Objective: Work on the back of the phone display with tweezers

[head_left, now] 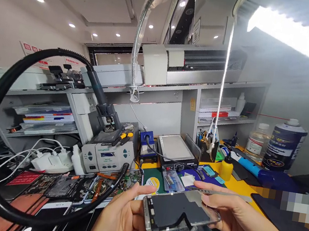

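While both my hands hold the dark-faced phone panel above the bench, its long axis runs crosswise between them. My left hand cradles one end; my right hand grips the other, fingers also closed on a slim metal tool. Neither hand is clearly nearer.

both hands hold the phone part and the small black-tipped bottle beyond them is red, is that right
The small bottle is yellow, not red, as the head view shows; the left hand and right hand do both hold the phone part.
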A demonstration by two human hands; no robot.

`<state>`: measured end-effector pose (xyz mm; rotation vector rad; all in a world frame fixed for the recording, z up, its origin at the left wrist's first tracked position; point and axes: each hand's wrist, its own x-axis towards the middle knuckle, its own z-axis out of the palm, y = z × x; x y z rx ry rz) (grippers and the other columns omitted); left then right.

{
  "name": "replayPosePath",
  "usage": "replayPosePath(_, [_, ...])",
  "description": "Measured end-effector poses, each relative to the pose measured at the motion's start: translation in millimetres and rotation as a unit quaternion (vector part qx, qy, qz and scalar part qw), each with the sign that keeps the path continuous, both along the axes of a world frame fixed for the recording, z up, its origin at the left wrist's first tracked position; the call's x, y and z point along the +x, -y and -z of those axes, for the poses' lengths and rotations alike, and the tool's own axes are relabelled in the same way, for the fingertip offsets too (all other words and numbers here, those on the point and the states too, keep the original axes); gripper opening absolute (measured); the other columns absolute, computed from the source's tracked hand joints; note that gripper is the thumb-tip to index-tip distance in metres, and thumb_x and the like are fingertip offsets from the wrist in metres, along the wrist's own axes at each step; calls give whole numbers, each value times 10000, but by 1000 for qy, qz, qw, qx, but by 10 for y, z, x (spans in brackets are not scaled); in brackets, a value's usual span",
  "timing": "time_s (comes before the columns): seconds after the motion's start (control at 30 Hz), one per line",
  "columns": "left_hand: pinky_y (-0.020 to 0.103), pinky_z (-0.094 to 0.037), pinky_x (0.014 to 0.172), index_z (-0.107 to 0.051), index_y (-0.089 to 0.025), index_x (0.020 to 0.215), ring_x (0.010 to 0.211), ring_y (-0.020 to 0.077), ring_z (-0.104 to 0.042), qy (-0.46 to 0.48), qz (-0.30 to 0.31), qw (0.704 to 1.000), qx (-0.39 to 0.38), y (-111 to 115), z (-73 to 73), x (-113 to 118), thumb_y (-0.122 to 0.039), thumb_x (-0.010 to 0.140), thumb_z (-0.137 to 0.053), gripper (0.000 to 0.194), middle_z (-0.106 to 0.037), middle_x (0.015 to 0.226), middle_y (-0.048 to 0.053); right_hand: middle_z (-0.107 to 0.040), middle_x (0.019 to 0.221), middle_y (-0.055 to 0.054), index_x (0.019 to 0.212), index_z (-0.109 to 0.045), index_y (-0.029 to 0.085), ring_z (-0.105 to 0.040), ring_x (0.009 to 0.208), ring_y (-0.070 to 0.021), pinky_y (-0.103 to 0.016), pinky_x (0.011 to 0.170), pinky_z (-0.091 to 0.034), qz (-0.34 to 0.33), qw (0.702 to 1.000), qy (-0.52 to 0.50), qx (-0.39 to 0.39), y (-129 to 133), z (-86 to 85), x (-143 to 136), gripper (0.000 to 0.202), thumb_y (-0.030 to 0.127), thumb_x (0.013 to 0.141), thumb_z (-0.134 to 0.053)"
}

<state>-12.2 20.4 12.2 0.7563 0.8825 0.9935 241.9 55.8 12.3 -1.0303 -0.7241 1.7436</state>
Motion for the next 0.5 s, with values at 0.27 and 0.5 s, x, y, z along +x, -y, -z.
replayPosePath(0.27, [188,-503,440,-618,-108,1180,527,189,-740,70,34,990,116,99,63,-14,-322,829,-617,411,-747,782,72,-772,969,-92,1169,-695,115,-718,729,-180,-240,638,-622,-61,998,6,-2,-81,113,21,411,34,769,-744])
replayPosePath(0.5, [181,-472,554,-633,-170,1141,541,79,-599,-125,-58,967,214,298,65,113,-483,730,-820,550,-647,666,-28,-773,1067,-164,1233,-637,62,-752,806,-239,-312,705,-646,-96,995,14,-24,-175,237,42,508,32,737,-743])
